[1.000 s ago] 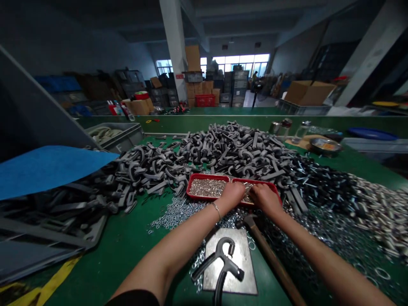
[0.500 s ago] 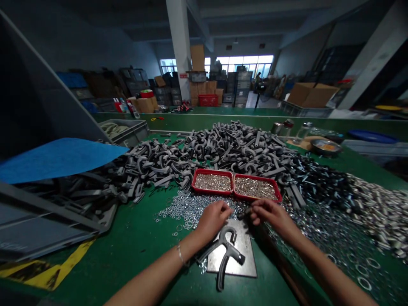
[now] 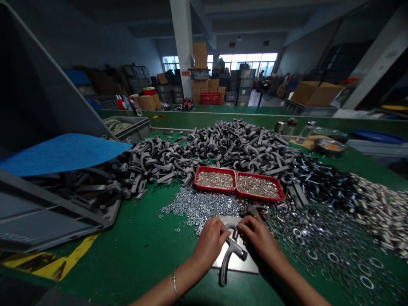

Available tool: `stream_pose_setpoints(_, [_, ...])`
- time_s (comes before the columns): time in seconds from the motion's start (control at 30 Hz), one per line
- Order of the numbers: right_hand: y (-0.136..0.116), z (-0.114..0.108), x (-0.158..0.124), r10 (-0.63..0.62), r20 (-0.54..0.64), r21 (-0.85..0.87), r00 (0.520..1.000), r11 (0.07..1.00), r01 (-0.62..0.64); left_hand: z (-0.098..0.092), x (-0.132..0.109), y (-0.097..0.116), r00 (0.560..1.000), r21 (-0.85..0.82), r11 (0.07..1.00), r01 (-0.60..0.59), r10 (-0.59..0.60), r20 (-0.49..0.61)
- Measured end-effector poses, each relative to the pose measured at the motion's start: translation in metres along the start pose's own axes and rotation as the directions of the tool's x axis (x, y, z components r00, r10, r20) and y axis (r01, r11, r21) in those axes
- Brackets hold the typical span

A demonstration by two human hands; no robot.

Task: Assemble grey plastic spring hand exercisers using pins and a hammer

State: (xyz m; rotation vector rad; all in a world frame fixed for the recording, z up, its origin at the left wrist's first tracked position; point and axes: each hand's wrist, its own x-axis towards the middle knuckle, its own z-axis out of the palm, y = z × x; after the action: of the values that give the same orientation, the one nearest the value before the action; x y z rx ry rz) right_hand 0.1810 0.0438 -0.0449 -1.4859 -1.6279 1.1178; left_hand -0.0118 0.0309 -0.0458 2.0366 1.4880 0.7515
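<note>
A grey hooked part with a black curved grip (image 3: 225,264) lies on a flat metal plate (image 3: 242,265). My left hand (image 3: 211,238) is closed in a pinch at the left side of the part's hook. From the right, my right hand (image 3: 257,234) meets the end of the hook, its thumb and fingers pressed together. Anything small between the fingertips of either hand is too hidden to name. Just beyond my right hand is a hammer (image 3: 254,210), its handle mostly covered by my arm.
Small metal rings (image 3: 204,206) spread behind the plate. Two red trays (image 3: 236,187) hold small metal pins. Behind them rises a heap of grey hooked parts (image 3: 242,144). Dark screws (image 3: 325,178) and metal sleeves (image 3: 379,208) lie right. A grey crate (image 3: 57,225) stands left.
Both hands have come down toward me, from near the rings and the hammer to the hook of the part. The hammer head now shows more fully.
</note>
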Motion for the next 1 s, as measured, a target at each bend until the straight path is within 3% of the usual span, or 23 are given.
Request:
stream_pose_setpoints(0.13, [-0.005, 0.000, -0.004, -0.095, -0.023, -0.172, 0.995, 0.981, 0.090, 0.002, -0.003, 0.000, 1.000, 0.109, 0.994, -0.017, 0.018, -0.010])
stream_pose_setpoints(0.23, [-0.006, 0.002, -0.002, -0.183, 0.030, -0.302, 0.983, 0.936, 0.183, 0.007, -0.001, 0.001, 0.987, 0.294, 0.943, -0.159, 0.162, 0.017])
stream_pose_setpoints(0.33, [-0.006, -0.003, 0.000, -0.226, 0.108, -0.395, 0.968, 0.884, 0.250, 0.009, -0.002, -0.002, 0.913, 0.430, 0.808, -0.402, 0.388, 0.125])
stream_pose_setpoints(0.4, [-0.003, -0.014, -0.002, -0.239, 0.123, -0.435, 0.963, 0.859, 0.269, 0.006, -0.007, -0.003, 0.860, 0.423, 0.749, -0.510, 0.462, 0.218])
stream_pose_setpoints(0.5, [0.004, -0.038, -0.014, -0.263, 0.019, -0.661, 0.964, 0.721, 0.210, -0.005, -0.022, 0.001, 0.844, 0.375, 0.758, -0.534, 0.446, 0.298])
stream_pose_setpoints(0.6, [0.014, -0.056, -0.026, -0.236, -0.023, -0.878, 0.971, 0.469, 0.094, -0.015, -0.039, 0.014, 0.897, 0.371, 0.825, -0.427, 0.334, 0.289])
stream_pose_setpoints(0.63, [0.016, -0.060, -0.028, -0.212, -0.014, -0.893, 0.977, 0.442, 0.083, -0.016, -0.043, 0.019, 0.914, 0.377, 0.843, -0.384, 0.291, 0.281])
stream_pose_setpoints(0.7, [0.016, -0.063, -0.032, -0.184, -0.022, -0.848, 0.983, 0.524, 0.079, -0.017, -0.048, 0.027, 0.941, 0.400, 0.864, -0.307, 0.214, 0.261])
stream_pose_setpoints(0.83, [-0.004, -0.062, -0.047, -0.114, -0.012, -0.505, 0.993, 0.858, 0.092, -0.012, -0.050, 0.035, 0.967, 0.451, 0.864, -0.223, 0.140, 0.211])
stream_pose_setpoints(0.9, [-0.016, -0.060, -0.060, -0.074, 0.051, -0.390, 0.996, 0.916, 0.088, -0.010, -0.050, 0.035, 0.969, 0.463, 0.859, -0.216, 0.133, 0.207])
stream_pose_setpoints(1.0, [-0.020, -0.056, -0.078, 0.005, 0.120, -0.385, 0.993, 0.922, 0.042, -0.006, -0.050, 0.034, 0.968, 0.453, 0.863, -0.221, 0.139, 0.208])
